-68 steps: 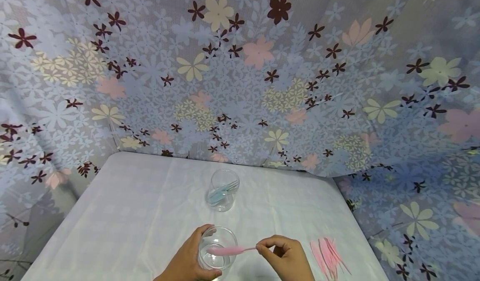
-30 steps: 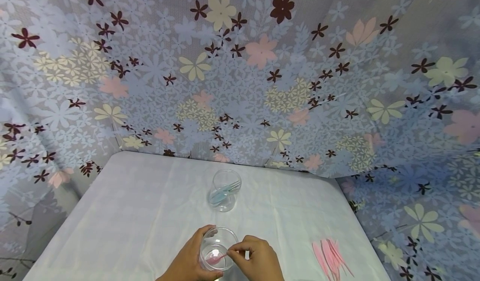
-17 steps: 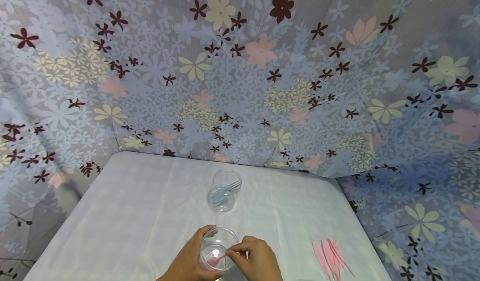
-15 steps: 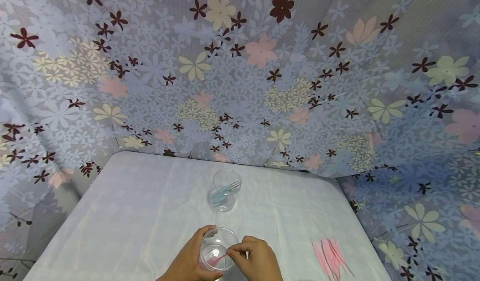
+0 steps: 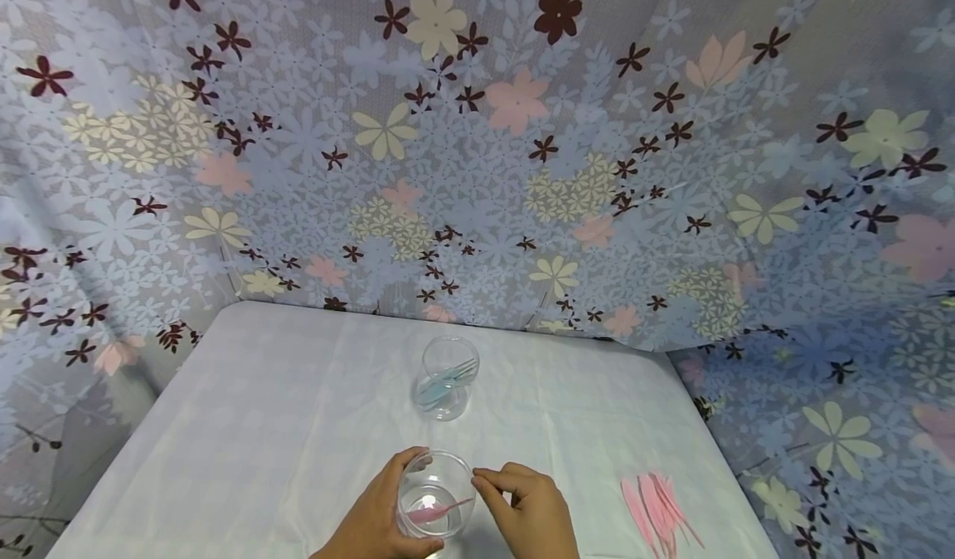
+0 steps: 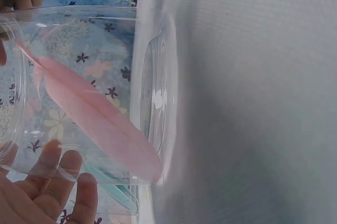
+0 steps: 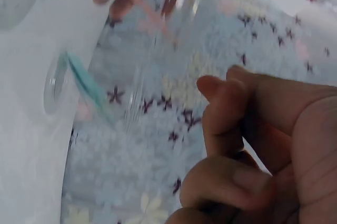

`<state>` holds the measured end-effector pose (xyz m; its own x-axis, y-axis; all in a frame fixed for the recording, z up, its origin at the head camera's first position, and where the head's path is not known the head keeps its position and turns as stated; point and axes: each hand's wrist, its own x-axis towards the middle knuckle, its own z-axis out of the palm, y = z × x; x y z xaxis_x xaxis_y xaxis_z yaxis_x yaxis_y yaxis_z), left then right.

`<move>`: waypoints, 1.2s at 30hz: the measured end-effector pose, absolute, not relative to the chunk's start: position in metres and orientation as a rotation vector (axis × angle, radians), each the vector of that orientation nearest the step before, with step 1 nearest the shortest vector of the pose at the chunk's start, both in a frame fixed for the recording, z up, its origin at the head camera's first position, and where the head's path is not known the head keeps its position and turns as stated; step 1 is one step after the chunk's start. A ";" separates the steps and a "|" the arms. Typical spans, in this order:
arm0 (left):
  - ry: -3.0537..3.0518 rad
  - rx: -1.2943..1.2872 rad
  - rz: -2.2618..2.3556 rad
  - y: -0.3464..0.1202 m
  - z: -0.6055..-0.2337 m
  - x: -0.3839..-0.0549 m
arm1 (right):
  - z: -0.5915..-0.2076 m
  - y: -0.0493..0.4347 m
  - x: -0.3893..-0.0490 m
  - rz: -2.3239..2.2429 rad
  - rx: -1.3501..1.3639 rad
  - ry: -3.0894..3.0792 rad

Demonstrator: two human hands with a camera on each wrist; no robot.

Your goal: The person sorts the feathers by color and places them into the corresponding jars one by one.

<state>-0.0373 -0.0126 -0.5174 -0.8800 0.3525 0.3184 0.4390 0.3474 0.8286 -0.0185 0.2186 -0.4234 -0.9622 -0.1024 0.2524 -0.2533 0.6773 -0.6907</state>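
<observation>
My left hand (image 5: 376, 513) grips a clear plastic cup (image 5: 437, 483) near the front of the table, fingers on one side and thumb on the other. A single pink feather (image 6: 100, 113) leans inside it, vane toward the bottom and quill up at the rim. Just right of the rim is my right hand (image 5: 533, 505). In the right wrist view its fingers (image 7: 224, 113) are loosely bent with nothing between them, apart from the feather's quill (image 7: 152, 16).
Farther back stands a second clear cup (image 5: 450, 352) with teal feathers (image 5: 440, 386) slanting in it. Several pink feathers (image 5: 656, 505) lie in a bunch on the right of the white-covered table (image 5: 283, 410). Floral cloth (image 5: 477, 169) hangs behind.
My right hand lowers the pink feather into the cup, lets go of its quill and draws back slightly to the right. My left hand keeps its grip on the cup.
</observation>
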 end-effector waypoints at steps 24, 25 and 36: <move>-2.471 -0.730 -1.605 -0.009 -0.519 -0.037 | -0.440 0.343 -0.014 1.003 -0.781 -2.468; -2.470 -0.732 -1.597 -0.009 -0.519 -0.037 | -0.442 0.349 -0.013 1.006 -0.811 -2.459; -2.447 -0.751 -1.576 -0.008 -0.521 -0.037 | -0.463 0.404 -0.009 0.914 -1.016 -2.561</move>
